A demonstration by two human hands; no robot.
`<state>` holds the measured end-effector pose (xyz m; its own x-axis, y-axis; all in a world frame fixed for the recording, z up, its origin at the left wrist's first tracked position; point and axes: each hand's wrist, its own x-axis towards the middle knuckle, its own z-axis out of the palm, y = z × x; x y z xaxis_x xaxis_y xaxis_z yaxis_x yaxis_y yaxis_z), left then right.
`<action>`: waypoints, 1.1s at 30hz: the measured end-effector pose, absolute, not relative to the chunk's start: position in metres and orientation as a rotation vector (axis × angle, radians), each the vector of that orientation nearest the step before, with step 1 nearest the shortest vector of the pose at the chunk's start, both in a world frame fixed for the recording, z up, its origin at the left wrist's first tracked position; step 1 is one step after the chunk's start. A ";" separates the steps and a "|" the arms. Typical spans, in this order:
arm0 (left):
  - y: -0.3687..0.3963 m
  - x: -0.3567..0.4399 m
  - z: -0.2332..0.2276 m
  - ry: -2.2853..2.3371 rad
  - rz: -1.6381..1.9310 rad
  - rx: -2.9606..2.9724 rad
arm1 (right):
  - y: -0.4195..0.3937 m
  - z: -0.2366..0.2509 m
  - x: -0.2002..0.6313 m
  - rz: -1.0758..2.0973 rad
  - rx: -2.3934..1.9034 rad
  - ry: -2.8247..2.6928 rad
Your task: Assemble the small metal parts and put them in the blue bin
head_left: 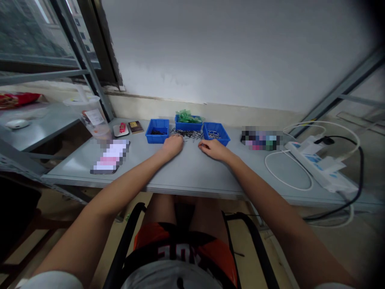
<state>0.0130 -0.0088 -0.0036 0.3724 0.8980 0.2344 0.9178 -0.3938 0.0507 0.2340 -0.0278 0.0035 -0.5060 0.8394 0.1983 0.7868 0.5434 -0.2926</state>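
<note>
My left hand [173, 145] rests on the grey table in front of the left blue bin [157, 139], its fingers curled down beside the pile. My right hand [215, 149] lies in front of the right blue bin [224, 137], fingers bent inward toward the thumb. Whatever either hand pinches is too small to make out. Between and behind the hands spreads a pile of thin metal pieces [189, 133], dark and silver mixed. Dark pieces [158, 132] lie in the left bin and silver ones [213, 134] in the right. A third blue bin [189, 126] at the back holds green plastic packets [188, 117].
At left are a phone [111, 156], a lidded plastic cup [94, 120], a white dish [116, 131] with a red item, and a small dark box [135, 127]. On the right lie a blurred-out object [261, 139], a power strip [321, 166] and looping cables.
</note>
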 end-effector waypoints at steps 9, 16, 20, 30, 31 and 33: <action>-0.015 0.017 0.005 -1.253 -0.544 -2.816 | -0.028 -0.001 0.234 0.243 -1.358 -2.413; -0.014 0.017 0.003 -1.161 -0.602 -2.865 | -0.028 0.000 0.232 0.162 -1.308 -2.481; -0.014 0.017 0.004 -1.170 -0.594 -2.871 | -0.029 0.002 0.233 0.185 -1.315 -2.448; -0.017 0.016 0.003 -1.108 -0.599 -2.902 | -0.033 0.003 0.228 0.200 -1.250 -2.477; -0.017 0.016 0.003 -1.099 -0.602 -2.899 | -0.033 0.003 0.228 0.208 -1.252 -2.479; -0.016 0.016 0.002 -1.087 -0.604 -2.890 | -0.033 0.003 0.227 0.228 -1.250 -2.484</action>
<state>0.0163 -0.0157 0.0016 0.6876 0.6355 0.3512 0.6338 -0.7613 0.1368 0.2272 -0.0332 0.0033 -0.5499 0.8013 0.2357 0.7452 0.5981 -0.2950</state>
